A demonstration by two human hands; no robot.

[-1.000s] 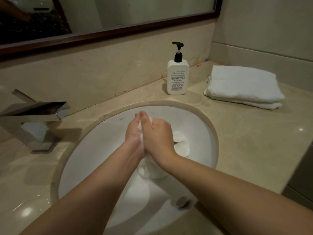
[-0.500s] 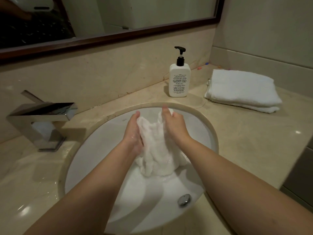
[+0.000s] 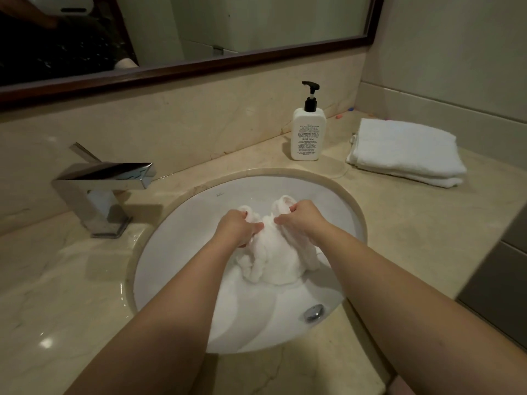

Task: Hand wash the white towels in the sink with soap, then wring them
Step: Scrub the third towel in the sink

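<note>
Towels are the whole job here, and one wet white towel point(image 3: 273, 252) sits bunched in the middle of the sink point(image 3: 182, 223), gripped from both sides. Far left on the marble counter point(image 3: 71, 295) stands a square chrome faucet point(image 3: 105, 183), its spout reaching toward the basin's edge; no water can be seen running from it. Next comes the left hand point(image 3: 236, 228), fingers curled around a gathered fold on the towel's left side, knuckles up. Between the hands the cloth rises in a ridge and then sags into the bowl — held this way, probably so two handfuls can be rubbed against each other to work soap through the fibres. The right hand point(image 3: 302, 219) clenches a matching fold on the towel's right side, just apart from the left. Toward the viewer in the basin, the drain stopper point(image 3: 313, 312) lies uncovered. Behind the sink's right rim stands a white pump bottle point(image 3: 308, 134) with a black nozzle, within reach for more soap. Farthest right, a folded white towel stack point(image 3: 405, 151) rests dry on the counter, well apart from the basin — likely waiting its turn. Scrubbing seems under way; wringing is not yet done.
</note>
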